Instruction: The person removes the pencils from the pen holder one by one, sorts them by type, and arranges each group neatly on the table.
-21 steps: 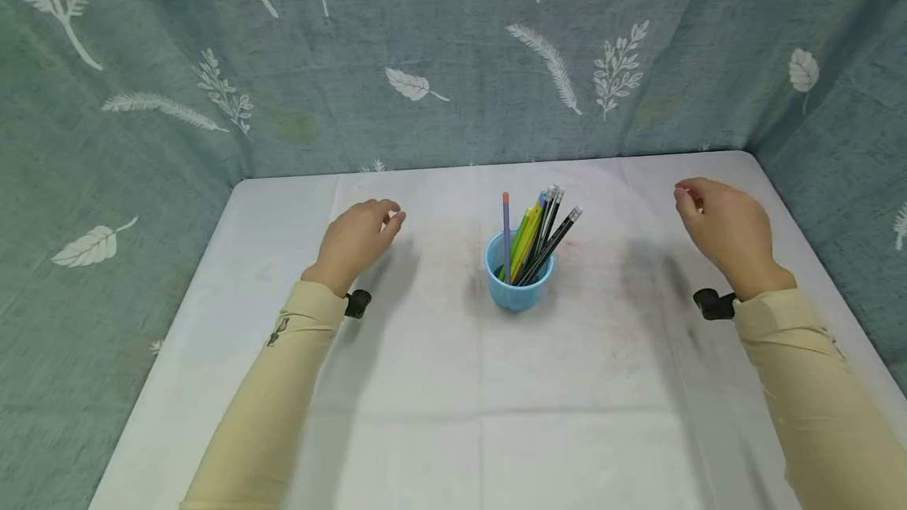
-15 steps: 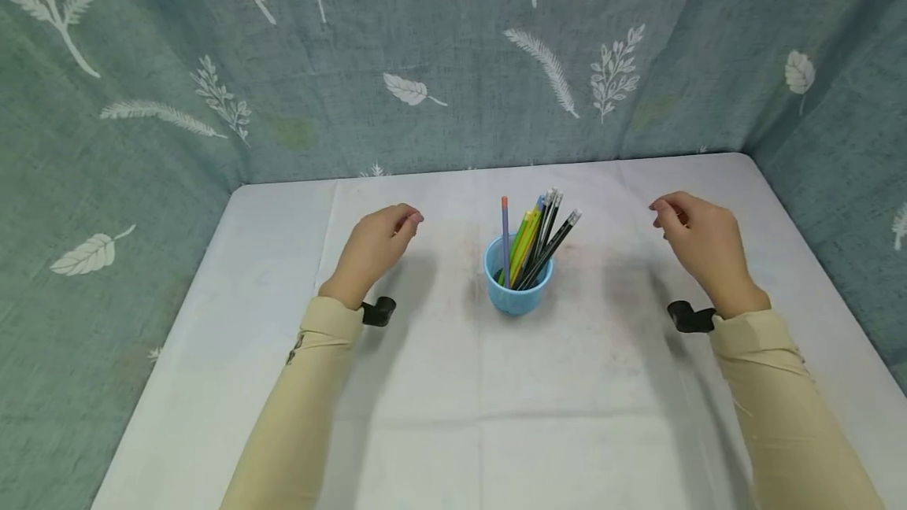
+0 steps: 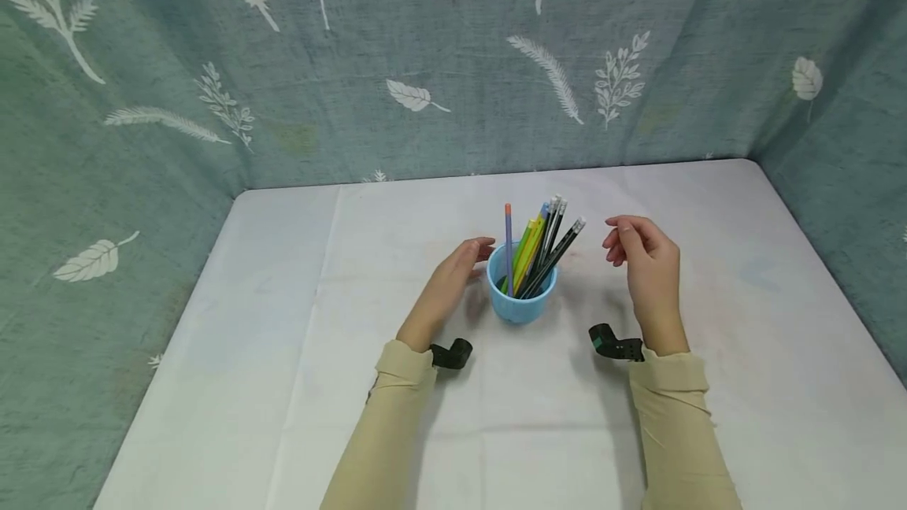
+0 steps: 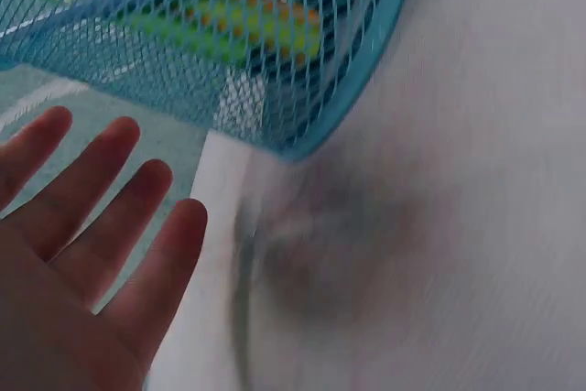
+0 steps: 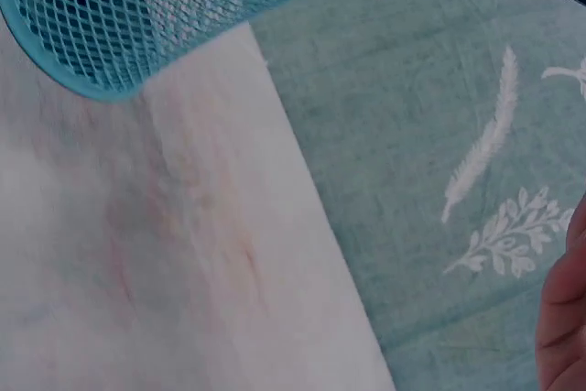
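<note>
A light blue mesh cup [image 3: 516, 310] stands upright near the middle of the table, holding several pencils [image 3: 560, 249] in black, yellow-green and purple. My left hand [image 3: 445, 283] is at the cup's left side with its fingers extended; in the left wrist view those fingers [image 4: 156, 258] are spread and apart from the mesh wall. To the right of the cup, a hand's width or so away, my right hand [image 3: 652, 274] hangs with loosely bent fingers and holds nothing. Only part of its fingers [image 5: 564, 322] shows at the right edge of the right wrist view.
A white cloth [image 3: 248, 384] covers the table. Green leaf-patterned fabric [image 3: 453, 101] hangs behind the table and along both sides. Black camera mounts [image 3: 453, 354] sit at both wrists, jutting inward.
Both hands have moved inward toward the cup, the left one rightward and the right one leftward. The left fingers have straightened. The cup and pencils have stayed in place.
</note>
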Demonstrator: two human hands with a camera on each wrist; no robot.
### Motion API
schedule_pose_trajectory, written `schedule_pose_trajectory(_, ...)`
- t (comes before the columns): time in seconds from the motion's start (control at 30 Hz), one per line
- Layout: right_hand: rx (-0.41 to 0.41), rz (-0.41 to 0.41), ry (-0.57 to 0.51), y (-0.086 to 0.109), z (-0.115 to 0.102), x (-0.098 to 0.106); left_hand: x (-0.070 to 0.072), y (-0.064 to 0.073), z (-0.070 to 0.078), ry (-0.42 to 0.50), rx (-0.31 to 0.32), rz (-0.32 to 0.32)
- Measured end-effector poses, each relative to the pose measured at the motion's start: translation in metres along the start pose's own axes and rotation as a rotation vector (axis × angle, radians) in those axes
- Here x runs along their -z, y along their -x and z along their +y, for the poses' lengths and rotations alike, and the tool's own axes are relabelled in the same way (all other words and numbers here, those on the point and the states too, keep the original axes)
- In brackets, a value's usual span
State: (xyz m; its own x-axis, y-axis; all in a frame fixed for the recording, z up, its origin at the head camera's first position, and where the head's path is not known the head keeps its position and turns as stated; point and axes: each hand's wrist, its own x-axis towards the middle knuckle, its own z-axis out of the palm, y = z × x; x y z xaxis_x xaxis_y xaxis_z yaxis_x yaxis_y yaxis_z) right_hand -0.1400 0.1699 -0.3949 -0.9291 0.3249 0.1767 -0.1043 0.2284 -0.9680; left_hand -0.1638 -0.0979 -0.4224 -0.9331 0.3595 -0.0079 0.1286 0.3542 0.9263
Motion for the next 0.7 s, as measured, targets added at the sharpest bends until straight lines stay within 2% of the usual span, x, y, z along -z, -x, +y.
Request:
schedule_pose_trajectory(0.1,-0.03,0.009,-0.042,0.001,0.003,-0.006,-0.006,0.001,0.001,0.048,0.019,-0.052)
schedule_pose_trajectory(0.2,-0.035,-0.006,-0.059,0.003,0.005,-0.009,-0.01,0.007,0.011,0.065,0.049,-0.087)
schedule_pose_trajectory(0.33,0.027,-0.058,-0.069,0.005,0.007,-0.014,-0.017,0.016,0.021,0.194,0.025,-0.122)
schedule_pose_trajectory(0.5,0.096,-0.13,-0.069,0.012,0.009,-0.026,-0.025,0.02,0.009,0.339,-0.023,-0.134)
schedule_pose_trajectory(0.6,0.089,-0.166,-0.066,0.017,0.0,-0.031,-0.025,0.019,0.008,0.335,-0.042,-0.136)
schedule_pose_trajectory(0.7,0.063,-0.218,-0.048,0.023,-0.01,-0.034,-0.027,0.019,0.011,0.323,-0.028,-0.124)
